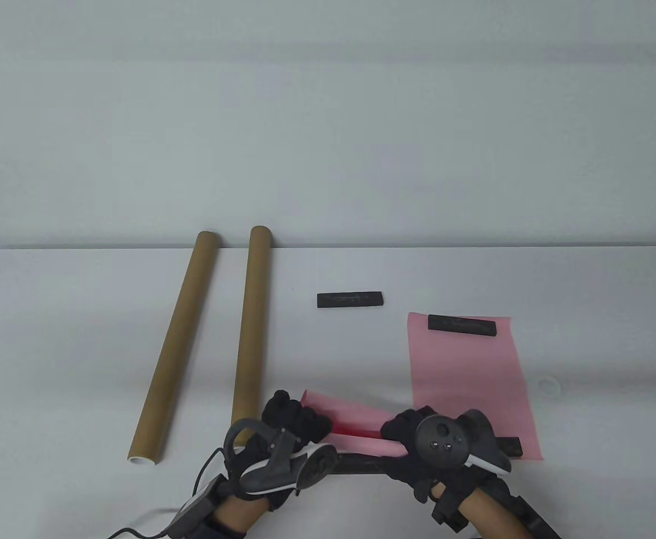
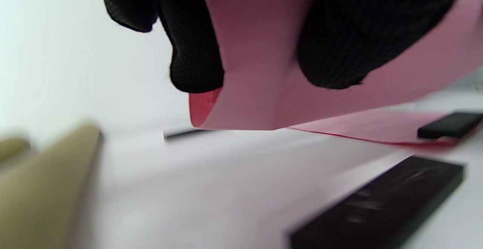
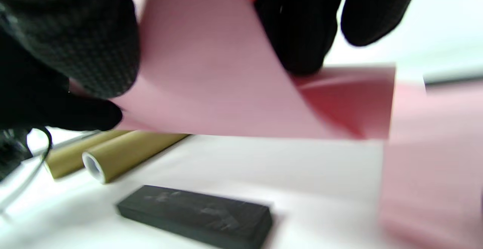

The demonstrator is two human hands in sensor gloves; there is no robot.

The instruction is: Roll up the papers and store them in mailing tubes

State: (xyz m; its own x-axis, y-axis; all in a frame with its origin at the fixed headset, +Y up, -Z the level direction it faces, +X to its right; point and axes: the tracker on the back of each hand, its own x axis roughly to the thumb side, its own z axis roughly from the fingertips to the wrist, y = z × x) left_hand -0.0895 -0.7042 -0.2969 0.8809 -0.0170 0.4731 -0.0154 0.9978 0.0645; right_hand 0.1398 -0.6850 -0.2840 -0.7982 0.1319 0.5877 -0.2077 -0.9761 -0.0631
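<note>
A pink sheet (image 1: 353,420) is lifted off the table near the front edge and curls into a loose roll. My left hand (image 1: 297,418) grips its left end, fingers (image 2: 196,60) and thumb pinching the paper (image 2: 260,71). My right hand (image 1: 406,432) grips the right end, with fingers (image 3: 298,34) curled over the sheet (image 3: 211,83). Two brown mailing tubes (image 1: 173,348) (image 1: 252,325) lie side by side on the left, white-rimmed ends (image 3: 92,168) toward me. The nearer tube lies just left of my left hand.
A second pink sheet (image 1: 468,382) lies flat on the right, with one black bar (image 1: 462,324) on its far edge and another (image 1: 512,446) on its near corner. Another bar (image 1: 350,299) lies mid-table, and one (image 3: 196,211) under the lifted paper. A small white ring (image 1: 549,386) lies far right.
</note>
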